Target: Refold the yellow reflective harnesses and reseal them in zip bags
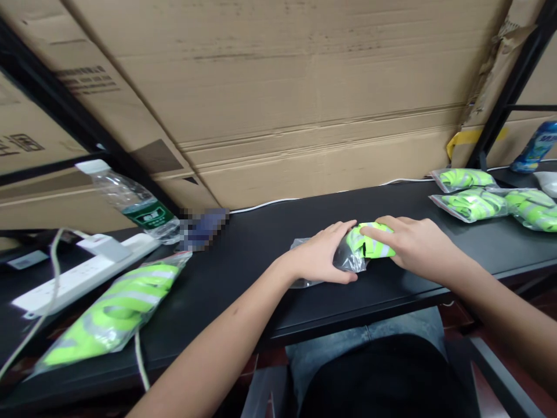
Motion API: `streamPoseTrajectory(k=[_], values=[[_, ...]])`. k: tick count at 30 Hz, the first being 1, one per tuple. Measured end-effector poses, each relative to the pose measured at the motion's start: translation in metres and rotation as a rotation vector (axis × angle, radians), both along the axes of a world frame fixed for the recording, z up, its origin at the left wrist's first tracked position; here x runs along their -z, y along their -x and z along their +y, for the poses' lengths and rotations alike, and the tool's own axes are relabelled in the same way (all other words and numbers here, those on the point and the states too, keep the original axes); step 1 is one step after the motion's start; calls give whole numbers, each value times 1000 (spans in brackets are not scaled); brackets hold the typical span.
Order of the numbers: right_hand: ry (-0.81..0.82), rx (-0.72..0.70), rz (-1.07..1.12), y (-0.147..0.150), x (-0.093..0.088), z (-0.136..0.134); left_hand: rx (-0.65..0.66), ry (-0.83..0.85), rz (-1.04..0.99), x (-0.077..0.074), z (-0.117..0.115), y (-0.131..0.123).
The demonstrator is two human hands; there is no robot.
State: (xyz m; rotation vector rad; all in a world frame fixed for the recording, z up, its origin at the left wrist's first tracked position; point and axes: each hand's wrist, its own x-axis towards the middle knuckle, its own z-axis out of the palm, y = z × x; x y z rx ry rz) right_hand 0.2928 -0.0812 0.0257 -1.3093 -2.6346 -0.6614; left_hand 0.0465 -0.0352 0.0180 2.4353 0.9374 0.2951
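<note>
Just above the black table, my left hand [324, 255] is closed around a clear plastic bag [348, 258], its thumb low and its fingers over the top. The bag's loose end spreads out to the left beneath that hand. My right hand [402, 241] grips a folded bundle of bright yellow-green reflective fabric [376, 241] with silvery bands. The bundle's left end lies within the bag's mouth, while its right end is under my right fingers. How far the fabric reaches inside is partly hidden by my left hand.
Left on the table [243, 278] lies a bagged fluorescent bundle [113, 313], beside a white power strip [87, 273] with cables. A water bottle [139, 203] leans behind it. Several bagged bundles [474, 203] sit at the right, near a blue bottle [535, 148]. Cardboard [304, 87] walls the back.
</note>
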Motion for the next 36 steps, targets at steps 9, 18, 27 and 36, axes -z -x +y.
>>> streamPoseTrajectory(k=[9,18,27,36], values=[[93,3,-84,24,-5,2,-32,-59,179,0,-2,-7],[106,-34,-81,33,2,-3,-78,-143,153,7,-3,-15],[169,-18,6,35,-8,7,-76,-153,56,2,-6,-17],[377,-23,187,34,-21,37,-302,-356,208,-13,-9,-16]])
